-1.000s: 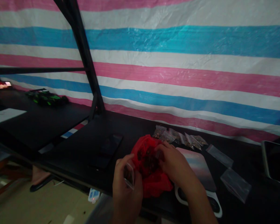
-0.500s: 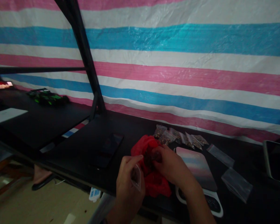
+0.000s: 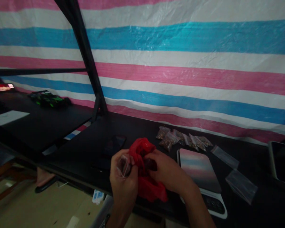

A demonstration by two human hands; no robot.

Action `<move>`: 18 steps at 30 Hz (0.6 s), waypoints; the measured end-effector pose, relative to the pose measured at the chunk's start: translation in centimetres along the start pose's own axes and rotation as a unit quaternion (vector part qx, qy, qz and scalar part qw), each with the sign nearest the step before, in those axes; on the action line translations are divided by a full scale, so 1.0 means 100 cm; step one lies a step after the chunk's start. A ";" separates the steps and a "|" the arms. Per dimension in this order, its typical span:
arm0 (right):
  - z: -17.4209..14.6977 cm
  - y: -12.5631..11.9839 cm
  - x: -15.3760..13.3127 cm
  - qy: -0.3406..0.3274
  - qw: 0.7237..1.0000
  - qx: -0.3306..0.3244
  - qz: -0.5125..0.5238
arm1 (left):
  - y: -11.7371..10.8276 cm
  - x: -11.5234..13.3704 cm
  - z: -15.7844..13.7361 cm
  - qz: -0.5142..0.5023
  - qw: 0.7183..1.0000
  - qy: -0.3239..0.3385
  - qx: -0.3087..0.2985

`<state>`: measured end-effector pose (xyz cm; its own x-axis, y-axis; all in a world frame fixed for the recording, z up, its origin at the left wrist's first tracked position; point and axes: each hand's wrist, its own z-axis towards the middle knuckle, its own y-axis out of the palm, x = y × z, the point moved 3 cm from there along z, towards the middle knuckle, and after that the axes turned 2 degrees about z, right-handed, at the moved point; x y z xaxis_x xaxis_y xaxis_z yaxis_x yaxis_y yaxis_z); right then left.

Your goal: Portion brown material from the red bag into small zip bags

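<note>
My left hand [image 3: 123, 177] is closed around a small clear zip bag [image 3: 124, 164], whose mouth stands open; what it contains is too dim to tell. Its fingertips also touch the edge of a crumpled red plastic bag [image 3: 154, 189]. At that bag's opening is my right hand [image 3: 165, 167], fingers curled in over dark contents and partly hidden. Just right of it lies a flat kitchen scale [image 3: 199, 167] with a shiny plate and a dark button panel. Behind are several small filled zip bags [image 3: 169, 141] of brownish bits.
Two flat clear zip bags [image 3: 241, 186] lie right of the scale, and a phone-like device [image 3: 282, 162] stands farther right. A dark phone [image 3: 114, 146] lies left of my hands. A green-black toy car [image 3: 49, 99] sits beyond the metal frame [image 3: 86, 53].
My left hand has shifted left and up with the small zip bag, now against the red bag. The red bag is drawn slightly left, and my right hand has moved left and reaches deeper in.
</note>
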<state>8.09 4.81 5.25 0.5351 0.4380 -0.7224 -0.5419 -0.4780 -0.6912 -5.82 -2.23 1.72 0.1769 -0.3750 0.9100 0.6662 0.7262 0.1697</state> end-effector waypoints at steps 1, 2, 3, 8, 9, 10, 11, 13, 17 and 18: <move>0.000 0.001 0.000 -0.008 1.000 -0.011 0.024 | 0.000 0.000 0.000 0.000 1.000 -0.001 0.003; 0.000 0.001 0.000 -0.010 0.998 -0.026 0.056 | 0.000 0.000 0.000 -0.001 1.000 -0.002 0.005; 0.000 0.001 0.002 -0.005 0.995 -0.042 0.092 | 0.000 -0.001 0.000 -0.003 1.000 -0.002 0.007; -0.002 -0.003 0.017 0.051 0.979 -0.043 0.193 | -0.001 -0.008 -0.001 0.009 1.000 -0.006 -0.007; -0.002 -0.004 0.021 0.057 0.976 -0.031 0.208 | 0.000 -0.009 -0.001 0.013 1.000 -0.009 -0.014; -0.002 -0.006 0.023 0.060 0.972 -0.021 0.225 | 0.000 -0.011 -0.001 0.018 1.000 -0.012 -0.021; -0.002 -0.008 0.025 0.063 0.968 -0.012 0.242 | 0.001 -0.012 -0.001 0.023 0.999 -0.015 -0.027; -0.003 -0.014 0.024 0.072 0.962 0.004 0.265 | 0.003 -0.014 -0.001 0.034 0.998 -0.025 -0.043; -0.005 -0.026 0.006 0.056 0.954 0.037 0.291 | 0.007 -0.017 -0.001 0.027 0.995 -0.067 -0.066; -0.006 -0.028 -0.001 0.046 0.955 0.046 0.289 | 0.008 -0.018 -0.002 0.020 0.994 -0.079 -0.071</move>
<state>9.95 5.64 7.22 0.1825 0.0509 -0.9819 -0.8157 -0.5497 -0.1801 -5.48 -1.08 0.20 0.0969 -0.2446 0.9648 0.7590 0.6452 0.0874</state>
